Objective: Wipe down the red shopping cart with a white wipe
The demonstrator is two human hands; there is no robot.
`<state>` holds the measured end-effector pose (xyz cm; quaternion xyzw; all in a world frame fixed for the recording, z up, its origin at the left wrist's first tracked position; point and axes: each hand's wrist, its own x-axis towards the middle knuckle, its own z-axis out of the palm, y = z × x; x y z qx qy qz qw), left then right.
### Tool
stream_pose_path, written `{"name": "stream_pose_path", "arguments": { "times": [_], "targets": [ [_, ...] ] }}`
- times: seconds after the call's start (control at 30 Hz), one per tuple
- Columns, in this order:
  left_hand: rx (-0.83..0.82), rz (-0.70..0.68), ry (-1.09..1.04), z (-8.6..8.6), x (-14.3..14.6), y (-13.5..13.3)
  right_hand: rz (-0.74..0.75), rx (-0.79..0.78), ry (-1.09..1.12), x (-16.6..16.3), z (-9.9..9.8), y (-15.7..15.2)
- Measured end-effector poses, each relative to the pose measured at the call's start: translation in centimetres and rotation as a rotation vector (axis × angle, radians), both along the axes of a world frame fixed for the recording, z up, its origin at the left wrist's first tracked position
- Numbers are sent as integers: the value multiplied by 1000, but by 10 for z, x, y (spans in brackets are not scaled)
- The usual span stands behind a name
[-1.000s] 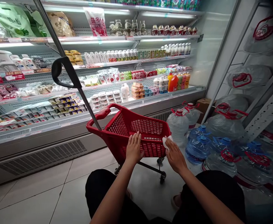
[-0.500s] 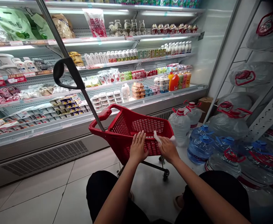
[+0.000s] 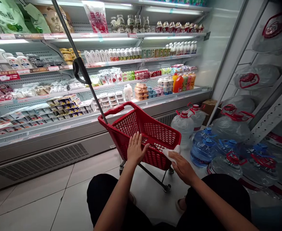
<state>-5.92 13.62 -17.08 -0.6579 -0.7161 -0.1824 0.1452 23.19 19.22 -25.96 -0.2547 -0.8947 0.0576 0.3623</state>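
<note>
In front of my knees stands a small red plastic shopping cart (image 3: pixel 158 159) on wheels, with a tall metal pole (image 3: pixel 67 33) rising from its handle end. My left hand (image 3: pixel 135 150) lies against the near side of the basket, fingers stretched out and nothing in it. At the right end of the near rim, my right hand (image 3: pixel 181 163) holds a white wipe (image 3: pixel 171 152) against the cart. Part of the wipe is covered by the fingers. Some of the basket's perforated floor shows.
A refrigerated display case (image 3: pixel 47 157) with shelves of packaged dairy and drinks runs behind the cart. On the right, large water bottles (image 3: pixel 203 152) stand on the floor near a metal rack (image 3: pixel 273 112). Light floor tiles (image 3: pixel 35 205) extend to the left.
The cart has turned and tipped a little, showing more of its inside. My right hand has moved down with the wipe at the right corner. My left hand has shifted slightly left.
</note>
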Motion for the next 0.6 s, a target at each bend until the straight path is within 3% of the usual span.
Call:
{"name": "stream_pose_path", "arguments": {
  "times": [0.1, 0.2, 0.3, 0.47, 0.6],
  "targets": [
    [-18, -45, 12, -3, 12, -4, 39, -9, -69, 21, 6, 32],
    [-15, -143, 30, -11, 38, -9, -77, -23, -57, 28, 9, 51],
    [-14, -241, 8, -18, 70, -11, -108, -26, -45, 15, 7, 31],
    [-32, -362, -78, -17, 105, -11, 69, -10, -110, -15, 2, -25],
    [-51, -333, -123, -15, 100, -18, 132, 4, -128, -4, 12, -6]
  ]
}}
